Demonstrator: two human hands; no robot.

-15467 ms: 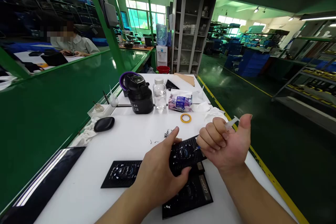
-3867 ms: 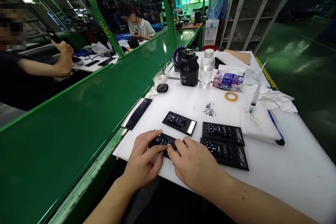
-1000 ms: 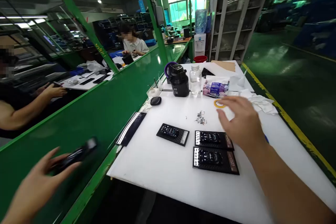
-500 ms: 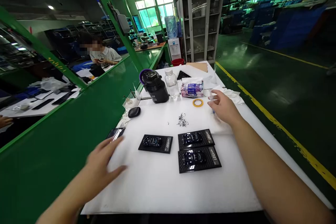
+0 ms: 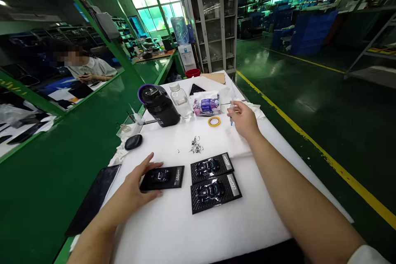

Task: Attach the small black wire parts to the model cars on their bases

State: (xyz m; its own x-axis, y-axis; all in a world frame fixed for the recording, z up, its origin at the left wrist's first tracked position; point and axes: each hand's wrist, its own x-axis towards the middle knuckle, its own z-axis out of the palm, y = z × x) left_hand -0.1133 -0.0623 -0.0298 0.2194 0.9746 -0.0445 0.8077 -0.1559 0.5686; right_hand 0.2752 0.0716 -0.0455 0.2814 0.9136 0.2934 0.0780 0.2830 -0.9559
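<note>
My left hand (image 5: pixel 136 185) spans the left end of a dark blue model car (image 5: pixel 161 176) on a black plate, thumb at the near edge and fingers at the far edge. Two more model cars on black textured plates, a far one (image 5: pixel 208 166) and a near one (image 5: pixel 212 192), lie to its right, close together. In my right hand (image 5: pixel 244 119), thumb and fingers pinch a small clear syringe (image 5: pixel 231 120) with a blue tip pointing down. The syringe is partly hidden by the fingers. A yellow tape roll (image 5: pixel 214 121) lies left of it.
Small black slivers (image 5: pixel 196 145) lie mid-table. Behind stand a black jug (image 5: pixel 162 109), a clear bottle (image 5: pixel 181 101) and a tissue pack (image 5: pixel 206 105). A black oval case (image 5: pixel 133 142) sits at the left edge. A co-worker (image 5: pixel 89 68) sits beyond the green partition.
My left hand has moved right and forward onto the left model car's plate. My right hand has closed its fingers around the syringe. The view has turned to the right.
</note>
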